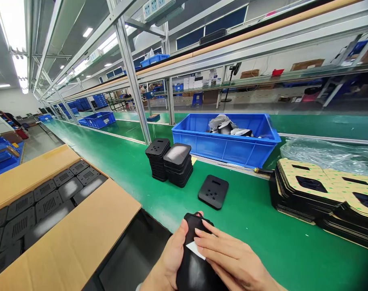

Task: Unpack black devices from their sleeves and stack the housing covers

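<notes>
My left hand (172,254) grips a soft black rectangular plate (191,270) from its side, with the plate's upper end sticking up past my fingers. My right hand (229,254) lies across the plate with its fingers close to a white paper strip (196,249) on the plate's surface. The right thumb is hidden. Ahead of my hands, a single black plate with star-shaped holes (213,192) lies flat on the green workbench (263,242). Behind it stand two stacks of black plates (157,158) (178,165).
A cardboard box (44,210) of black vented pieces stands at my left. Stacked black pieces with dotted adhesive backing (308,190) lie at right, near a screwdriver (263,171) and clear plastic sheeting (323,155). A blue crate (226,141) holds grey-wrapped items.
</notes>
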